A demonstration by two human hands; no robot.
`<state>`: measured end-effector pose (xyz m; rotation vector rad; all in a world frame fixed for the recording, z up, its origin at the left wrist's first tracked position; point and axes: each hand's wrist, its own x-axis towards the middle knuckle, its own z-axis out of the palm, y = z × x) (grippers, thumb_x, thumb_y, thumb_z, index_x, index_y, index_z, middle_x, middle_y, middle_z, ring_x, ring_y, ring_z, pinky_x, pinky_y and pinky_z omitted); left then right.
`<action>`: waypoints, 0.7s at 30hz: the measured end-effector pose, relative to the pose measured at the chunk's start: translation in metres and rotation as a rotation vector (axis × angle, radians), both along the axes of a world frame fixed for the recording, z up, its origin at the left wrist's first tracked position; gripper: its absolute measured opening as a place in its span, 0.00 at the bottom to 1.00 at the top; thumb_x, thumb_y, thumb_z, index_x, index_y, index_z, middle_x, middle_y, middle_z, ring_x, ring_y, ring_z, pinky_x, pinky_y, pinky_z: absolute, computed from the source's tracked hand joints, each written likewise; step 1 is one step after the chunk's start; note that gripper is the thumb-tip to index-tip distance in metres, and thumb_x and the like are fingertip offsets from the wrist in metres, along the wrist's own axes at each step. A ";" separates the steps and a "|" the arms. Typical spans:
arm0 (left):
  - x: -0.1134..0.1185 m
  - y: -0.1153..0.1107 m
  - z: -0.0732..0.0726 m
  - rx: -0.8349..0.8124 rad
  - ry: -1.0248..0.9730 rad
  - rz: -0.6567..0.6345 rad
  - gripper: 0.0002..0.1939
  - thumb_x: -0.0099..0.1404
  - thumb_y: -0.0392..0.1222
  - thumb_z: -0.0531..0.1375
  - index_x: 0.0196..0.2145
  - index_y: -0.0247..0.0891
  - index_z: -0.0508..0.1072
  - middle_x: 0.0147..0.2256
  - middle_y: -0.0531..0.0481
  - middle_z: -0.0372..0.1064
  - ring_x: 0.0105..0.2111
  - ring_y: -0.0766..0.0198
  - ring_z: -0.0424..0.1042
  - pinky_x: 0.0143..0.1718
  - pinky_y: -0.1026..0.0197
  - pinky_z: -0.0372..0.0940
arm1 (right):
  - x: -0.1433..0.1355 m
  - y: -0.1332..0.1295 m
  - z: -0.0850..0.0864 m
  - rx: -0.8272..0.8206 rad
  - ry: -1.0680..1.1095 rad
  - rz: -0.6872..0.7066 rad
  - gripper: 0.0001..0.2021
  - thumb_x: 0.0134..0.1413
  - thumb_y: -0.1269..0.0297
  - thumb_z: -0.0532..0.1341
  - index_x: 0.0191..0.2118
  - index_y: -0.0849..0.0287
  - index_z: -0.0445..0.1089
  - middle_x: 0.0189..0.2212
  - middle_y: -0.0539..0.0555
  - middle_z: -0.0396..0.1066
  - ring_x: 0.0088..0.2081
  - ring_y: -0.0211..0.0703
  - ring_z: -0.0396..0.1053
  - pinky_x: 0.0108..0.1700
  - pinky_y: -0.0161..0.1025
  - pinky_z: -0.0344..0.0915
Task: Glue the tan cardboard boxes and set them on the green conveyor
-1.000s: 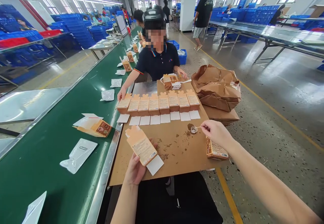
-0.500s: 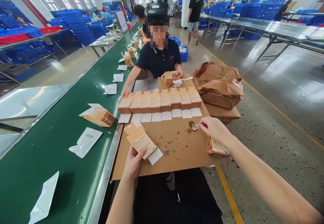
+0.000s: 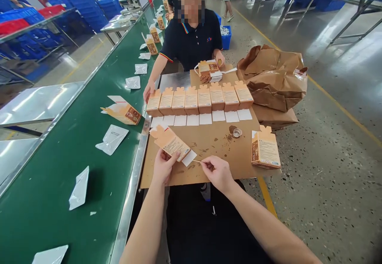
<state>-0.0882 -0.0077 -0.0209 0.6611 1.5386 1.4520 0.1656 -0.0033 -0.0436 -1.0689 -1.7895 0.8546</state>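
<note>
A flat orange-and-brown carton (image 3: 173,141) lies tilted in my left hand (image 3: 163,166), thumb on its printed face and fingers beneath. Its white end flap (image 3: 189,158) sticks out toward my right hand (image 3: 219,172). Between the pinched fingertips of that hand is a thin pale stick (image 3: 196,161), its tip at or very near the flap; contact is hard to tell. Further off on the brown cardboard sheet (image 3: 238,160) stands a small clear round cup (image 3: 237,132) beside a dark stain. Several flat cartons (image 3: 191,99) overlap in a row, white flaps facing me.
More cartons (image 3: 266,148) lie at the board's right edge. To the left, a green conveyor belt (image 3: 74,144) carries an open carton (image 3: 127,112) and silvery pouches (image 3: 112,139). Opposite, a co-worker (image 3: 193,37) touches the row's left end. Crumpled brown paper (image 3: 274,77) lies right.
My right hand has moved from the clear cup leftward and nearer, bringing the stick to the carton's flap. My left hand still holds the carton. The camera view has tipped downward; belt items shifted.
</note>
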 end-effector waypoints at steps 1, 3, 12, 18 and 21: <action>0.001 -0.001 0.000 0.001 0.012 -0.005 0.47 0.41 0.70 0.93 0.49 0.42 0.83 0.54 0.35 0.91 0.58 0.36 0.90 0.69 0.32 0.82 | -0.004 0.002 -0.006 -0.003 -0.003 0.010 0.11 0.78 0.64 0.69 0.39 0.50 0.86 0.33 0.53 0.87 0.32 0.45 0.82 0.37 0.40 0.84; 0.003 -0.003 0.000 0.005 0.033 -0.015 0.47 0.44 0.70 0.92 0.50 0.42 0.83 0.55 0.35 0.90 0.58 0.36 0.90 0.68 0.33 0.82 | -0.008 0.005 -0.014 -0.012 -0.012 0.021 0.10 0.77 0.64 0.70 0.39 0.50 0.85 0.33 0.53 0.87 0.32 0.46 0.82 0.39 0.40 0.84; 0.005 -0.010 -0.003 -0.001 0.047 -0.006 0.45 0.47 0.67 0.91 0.53 0.43 0.80 0.57 0.35 0.89 0.61 0.35 0.89 0.69 0.32 0.81 | -0.003 0.010 -0.016 -0.008 -0.045 0.049 0.11 0.78 0.63 0.70 0.38 0.49 0.85 0.31 0.52 0.85 0.32 0.47 0.81 0.40 0.41 0.83; 0.012 -0.023 -0.017 0.018 0.176 -0.001 0.46 0.50 0.62 0.91 0.57 0.45 0.79 0.59 0.35 0.88 0.64 0.33 0.88 0.69 0.31 0.81 | 0.020 -0.005 -0.001 0.017 0.009 0.005 0.12 0.81 0.64 0.68 0.39 0.50 0.85 0.32 0.52 0.84 0.31 0.45 0.80 0.37 0.39 0.80; 0.018 -0.031 -0.030 0.024 0.313 0.063 0.47 0.50 0.62 0.91 0.60 0.45 0.80 0.61 0.32 0.87 0.65 0.29 0.87 0.70 0.28 0.81 | 0.039 -0.023 0.009 0.034 0.051 -0.020 0.12 0.81 0.65 0.68 0.40 0.51 0.86 0.30 0.50 0.83 0.28 0.43 0.78 0.33 0.37 0.78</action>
